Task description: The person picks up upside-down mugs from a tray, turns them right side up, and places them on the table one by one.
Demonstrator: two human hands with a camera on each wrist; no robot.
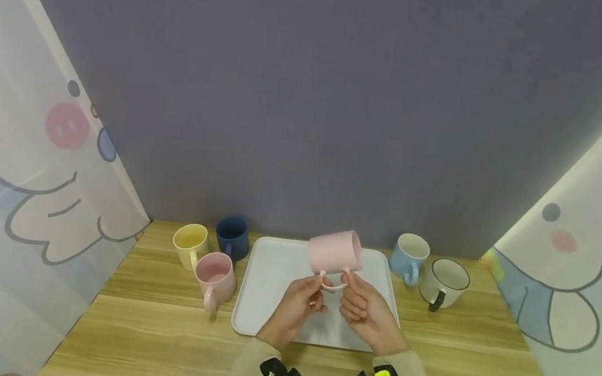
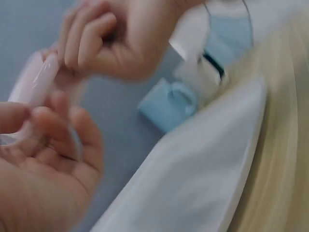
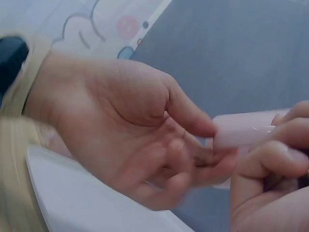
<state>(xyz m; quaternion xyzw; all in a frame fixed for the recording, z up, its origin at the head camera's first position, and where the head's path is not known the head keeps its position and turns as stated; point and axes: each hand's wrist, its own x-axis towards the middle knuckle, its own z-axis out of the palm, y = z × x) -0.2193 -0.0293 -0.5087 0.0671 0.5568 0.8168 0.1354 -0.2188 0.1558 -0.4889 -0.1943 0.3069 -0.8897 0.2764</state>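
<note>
A pale pink mug [image 1: 334, 252] is held on its side over the white tray [image 1: 255, 310], its handle towards the person. With thumb and fingertips, the left hand [image 1: 292, 309] pinches the left end of the mug's handle [image 1: 334, 288]. At the handle's other end, near the rim, the right hand [image 1: 370, 310] pinches with its thumb and index finger. Both hands and part of the mug [image 2: 36, 82] show in the left wrist view, somewhat blurred. In the right wrist view, fingers hide part of the pink mug [image 3: 244, 129].
Left of the tray stand a yellow mug [image 1: 190, 244], a dark blue mug [image 1: 233, 239] and a second pink mug [image 1: 215, 279]. To its right are a light blue mug [image 1: 406, 259] and a white mug [image 1: 446, 285] with black handle. A grey wall [image 1: 313, 100] rises behind.
</note>
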